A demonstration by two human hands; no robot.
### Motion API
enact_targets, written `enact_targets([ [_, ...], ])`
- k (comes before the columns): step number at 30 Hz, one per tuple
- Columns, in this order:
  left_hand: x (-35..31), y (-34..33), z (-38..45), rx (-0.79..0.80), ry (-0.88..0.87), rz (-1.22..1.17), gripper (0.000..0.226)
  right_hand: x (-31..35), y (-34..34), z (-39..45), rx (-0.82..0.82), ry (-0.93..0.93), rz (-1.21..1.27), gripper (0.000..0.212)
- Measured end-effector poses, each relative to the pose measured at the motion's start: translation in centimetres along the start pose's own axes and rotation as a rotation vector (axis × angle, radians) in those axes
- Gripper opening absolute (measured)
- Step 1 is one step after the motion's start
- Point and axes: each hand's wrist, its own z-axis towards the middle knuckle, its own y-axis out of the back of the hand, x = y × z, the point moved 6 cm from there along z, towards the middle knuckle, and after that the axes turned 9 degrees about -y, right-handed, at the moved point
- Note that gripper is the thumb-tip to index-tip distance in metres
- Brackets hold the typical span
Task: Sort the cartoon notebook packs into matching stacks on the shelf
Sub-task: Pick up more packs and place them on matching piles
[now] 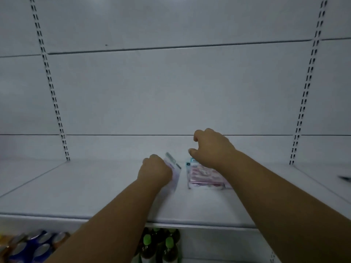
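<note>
Both my arms reach over a white shelf [95, 190]. My left hand [154, 168] is closed on a purplish notebook pack [173, 168], which it holds tilted on edge above the shelf board. To its right a small stack of pink cartoon notebook packs [204, 177] lies flat on the shelf. My right hand [210, 149] hovers just over the back of that stack, fingers curled and apart, with nothing in it. My right forearm hides the stack's right side.
The white back panel [171, 92] and slotted uprights [49, 78] [307, 82] bound the bay. On the lower shelf stand green-capped bottles [161, 245] and cans [28, 243] at the left. A small dark object [344, 178] lies at the far right.
</note>
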Motion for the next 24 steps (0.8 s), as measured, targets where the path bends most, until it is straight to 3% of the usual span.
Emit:
enact_targets([
  [2,0.2,1.4,0.0,-0.013,-0.009,-0.127,0.023,-0.4,-0.7,-0.2,0.019,-0.049,0.009,0.037],
  [5,0.7,3.7,-0.8,-0.173,-0.071,-0.410,0.010,-1.4,-2.3,-0.1,0.057,-0.115,0.016,0.037],
  [7,1.0,5.0,-1.9,-0.268,-0.103,-0.680,0.015,-2.1,-3.7,0.0,0.098,-0.154,-0.016,0.038],
  [11,0.7,5.5,-3.1,-0.198,-0.111,-1.042,0.019,-3.8,-6.7,-0.1,0.219,-0.257,-0.104,0.059],
  [13,0.7,5.7,-3.4,-0.179,-0.135,-1.083,0.020,-4.4,-7.8,-0.1,0.265,-0.302,-0.136,0.067],
  [19,0.7,5.9,-4.3,-0.104,-0.189,-1.059,0.020,-4.4,-8.1,0.1,0.270,-0.382,-0.081,0.064],
  [24,0.2,5.4,-5.1,-0.070,-0.216,-1.059,0.014,-4.4,-7.4,-0.3,0.167,-0.505,0.088,0.072],
])
